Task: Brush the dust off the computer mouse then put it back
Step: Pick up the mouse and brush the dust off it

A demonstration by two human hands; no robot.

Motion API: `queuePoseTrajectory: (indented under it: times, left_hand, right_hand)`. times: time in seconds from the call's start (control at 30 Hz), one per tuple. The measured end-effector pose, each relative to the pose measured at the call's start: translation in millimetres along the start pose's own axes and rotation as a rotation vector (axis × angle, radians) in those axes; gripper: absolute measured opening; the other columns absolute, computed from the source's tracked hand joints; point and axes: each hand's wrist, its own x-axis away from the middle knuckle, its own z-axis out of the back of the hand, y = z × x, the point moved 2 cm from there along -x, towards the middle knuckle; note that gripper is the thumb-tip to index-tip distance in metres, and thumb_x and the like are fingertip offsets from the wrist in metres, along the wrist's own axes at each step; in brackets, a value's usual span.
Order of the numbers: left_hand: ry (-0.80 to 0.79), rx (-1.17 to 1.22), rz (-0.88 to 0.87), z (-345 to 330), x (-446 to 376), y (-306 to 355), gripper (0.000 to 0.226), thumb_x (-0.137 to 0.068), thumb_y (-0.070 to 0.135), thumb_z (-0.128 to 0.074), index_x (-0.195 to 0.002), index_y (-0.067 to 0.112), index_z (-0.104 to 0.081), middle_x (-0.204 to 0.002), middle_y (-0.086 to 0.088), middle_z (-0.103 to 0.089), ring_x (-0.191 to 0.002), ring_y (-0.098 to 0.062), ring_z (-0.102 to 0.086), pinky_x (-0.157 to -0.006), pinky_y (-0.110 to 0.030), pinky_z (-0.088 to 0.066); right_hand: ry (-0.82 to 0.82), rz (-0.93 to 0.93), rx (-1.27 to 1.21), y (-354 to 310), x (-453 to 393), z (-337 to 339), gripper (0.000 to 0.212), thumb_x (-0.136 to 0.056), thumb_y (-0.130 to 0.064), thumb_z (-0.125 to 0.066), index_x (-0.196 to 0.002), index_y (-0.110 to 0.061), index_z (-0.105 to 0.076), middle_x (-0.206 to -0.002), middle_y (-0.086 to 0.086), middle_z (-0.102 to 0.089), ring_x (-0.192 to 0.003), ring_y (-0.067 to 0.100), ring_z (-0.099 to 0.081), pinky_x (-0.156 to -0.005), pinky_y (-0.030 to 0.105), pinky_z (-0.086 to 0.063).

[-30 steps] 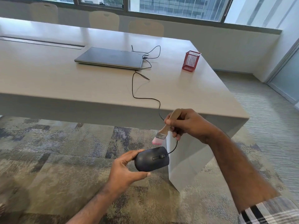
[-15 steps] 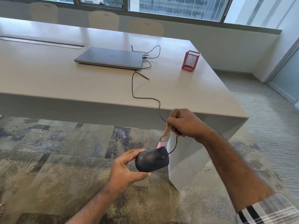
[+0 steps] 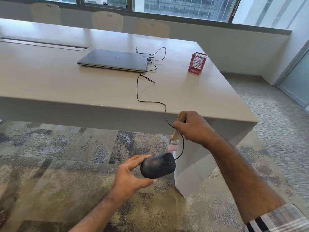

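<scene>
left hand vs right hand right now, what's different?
The left hand cups the black mouse from its rear, palm turned up; the right hand pinches the brush by its wooden handle, bristles pointing down. The left hand sits lower and nearer the camera; the right hand is higher, by the table edge. Both are closed on something, held off the table over the carpet.

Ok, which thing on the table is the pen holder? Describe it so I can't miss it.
Start at the big pale table and the closed grey laptop lying on it. Look right of the laptop, near the table's far right edge: the pen holder stands there alone, a small upright cup, the only red, mesh-walled thing on the table.
</scene>
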Motion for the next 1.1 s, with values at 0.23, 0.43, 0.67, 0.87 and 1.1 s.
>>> queuePoseTrajectory:
  times: [0.23, 0.43, 0.67, 0.87, 1.1]
  left_hand:
    - [0.012, 0.017, 0.014, -1, -1, 2, 0.076, -0.042, 0.034, -0.094, -0.11, 0.059, -0.071, -0.122, 0.029, -0.067, -0.119, 0.005, -0.061, -0.096, -0.004, -0.044]
    - [0.046, 0.09, 0.061, 0, -2, -3, 0.075, -0.041, 0.038, -0.098, -0.11, 0.051, -0.075, -0.121, 0.019, -0.071, -0.119, -0.002, -0.064, -0.104, -0.024, -0.047]
    - [0.103, 0.163, 0.091, -3, -7, 1, 0.069, -0.038, 0.036, -0.099, -0.103, 0.049, -0.078, -0.109, 0.012, -0.079, -0.103, -0.004, -0.073, -0.085, -0.012, -0.053]
    - [0.111, 0.201, 0.09, -1, -7, 2, 0.068, -0.039, 0.033, -0.1, -0.103, 0.042, -0.08, -0.11, 0.006, -0.079, -0.104, -0.009, -0.074, -0.087, -0.014, -0.054]
    - [0.093, 0.241, 0.144, 0, -7, 0, 0.073, -0.038, 0.034, -0.099, -0.108, 0.029, -0.078, -0.109, 0.005, -0.08, -0.106, -0.011, -0.074, -0.087, -0.018, -0.056]
  right_hand:
    - [-0.031, 0.017, -0.032, 1, 4, -6, 0.022, -0.08, -0.025, -0.062, -0.066, -0.009, -0.055, -0.056, 0.002, -0.046, -0.051, 0.016, -0.041, -0.052, 0.031, -0.038]
    - [0.137, 0.033, 0.038, 12, 6, 0, 0.021, -0.083, -0.02, -0.063, -0.072, -0.003, -0.057, -0.062, 0.006, -0.055, -0.051, 0.006, -0.043, -0.053, 0.025, -0.038]
    - [0.061, 0.051, -0.403, 1, 17, -20, 0.013, -0.092, -0.017, -0.06, -0.08, -0.011, -0.059, -0.054, 0.003, -0.063, -0.041, 0.014, -0.051, -0.042, 0.026, -0.043]
    - [0.16, -0.007, -0.306, 23, 20, -20, 0.012, -0.096, -0.011, -0.057, -0.085, -0.014, -0.058, -0.059, 0.004, -0.062, -0.04, 0.003, -0.053, -0.045, 0.022, -0.045]
    - [0.258, -0.005, -0.371, 32, 20, -15, 0.013, -0.097, -0.014, -0.055, -0.086, -0.015, -0.061, -0.057, 0.005, -0.063, -0.043, 0.01, -0.054, -0.043, 0.023, -0.045]
